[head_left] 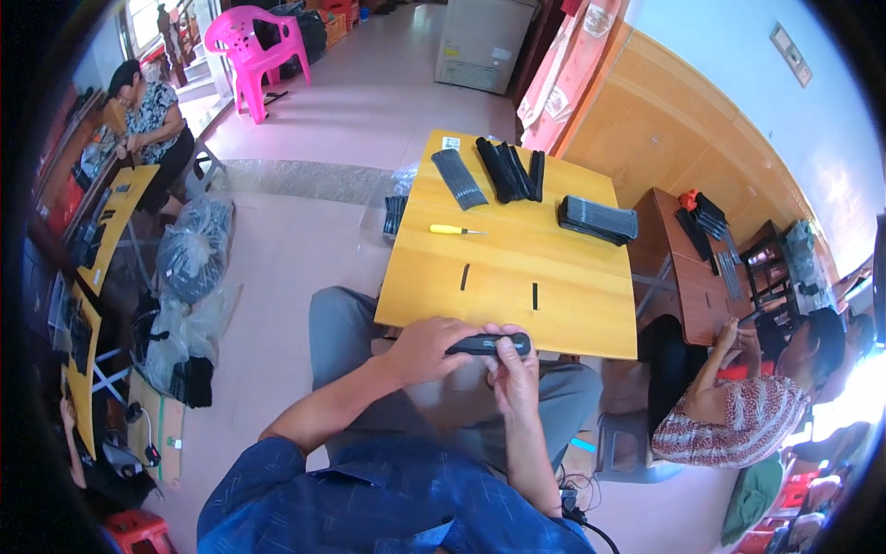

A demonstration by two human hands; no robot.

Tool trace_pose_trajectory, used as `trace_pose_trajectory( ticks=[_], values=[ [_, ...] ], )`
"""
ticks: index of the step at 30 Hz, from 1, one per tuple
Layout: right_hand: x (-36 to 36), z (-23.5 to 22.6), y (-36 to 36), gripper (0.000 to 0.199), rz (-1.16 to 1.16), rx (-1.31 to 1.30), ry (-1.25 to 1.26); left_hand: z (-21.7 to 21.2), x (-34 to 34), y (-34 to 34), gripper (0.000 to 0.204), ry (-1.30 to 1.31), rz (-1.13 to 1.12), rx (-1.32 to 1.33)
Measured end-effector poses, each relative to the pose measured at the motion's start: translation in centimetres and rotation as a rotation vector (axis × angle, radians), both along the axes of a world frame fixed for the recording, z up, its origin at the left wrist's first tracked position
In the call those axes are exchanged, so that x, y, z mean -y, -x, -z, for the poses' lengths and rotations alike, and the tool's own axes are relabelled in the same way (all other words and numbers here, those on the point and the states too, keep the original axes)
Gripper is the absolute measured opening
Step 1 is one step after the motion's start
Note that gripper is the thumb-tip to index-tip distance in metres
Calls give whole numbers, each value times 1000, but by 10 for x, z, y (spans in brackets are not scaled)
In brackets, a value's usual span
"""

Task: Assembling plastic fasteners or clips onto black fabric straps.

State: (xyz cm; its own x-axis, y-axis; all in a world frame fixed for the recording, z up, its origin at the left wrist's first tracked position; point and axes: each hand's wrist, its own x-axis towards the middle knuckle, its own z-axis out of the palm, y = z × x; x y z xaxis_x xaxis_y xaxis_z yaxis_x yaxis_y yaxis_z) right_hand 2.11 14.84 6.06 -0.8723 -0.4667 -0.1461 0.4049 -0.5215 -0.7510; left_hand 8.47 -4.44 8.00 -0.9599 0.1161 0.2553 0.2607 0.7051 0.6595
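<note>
1. Both hands grip one long, narrow black plastic part (pixel 489 345), held level just off the near edge of the yellow wooden table (pixel 572 314).
2. The left hand (pixel 426 349) wraps its fingers over the part's left end.
3. The right hand (pixel 515 369) pinches the right end, thumb on top.
4. A yellow-handled screwdriver (pixel 454 230) lies mid-table; stacks of black strips (pixel 509 170) sit along the far edge.

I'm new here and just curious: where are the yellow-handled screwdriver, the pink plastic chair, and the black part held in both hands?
yellow-handled screwdriver (pixel 447 229), head view, on its yellow handle.
pink plastic chair (pixel 247 35), head view, on its backrest.
black part (pixel 475 345), head view, on its exposed middle between the hands.
</note>
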Motion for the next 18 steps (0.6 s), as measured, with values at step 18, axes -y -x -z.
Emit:
trace_pose_trajectory(
  ticks=[18],
  values=[
    [-13, -28, -51, 51, -150, -865, -664, 3, -33, -77, 25, -526, -135, -37]
  ],
)
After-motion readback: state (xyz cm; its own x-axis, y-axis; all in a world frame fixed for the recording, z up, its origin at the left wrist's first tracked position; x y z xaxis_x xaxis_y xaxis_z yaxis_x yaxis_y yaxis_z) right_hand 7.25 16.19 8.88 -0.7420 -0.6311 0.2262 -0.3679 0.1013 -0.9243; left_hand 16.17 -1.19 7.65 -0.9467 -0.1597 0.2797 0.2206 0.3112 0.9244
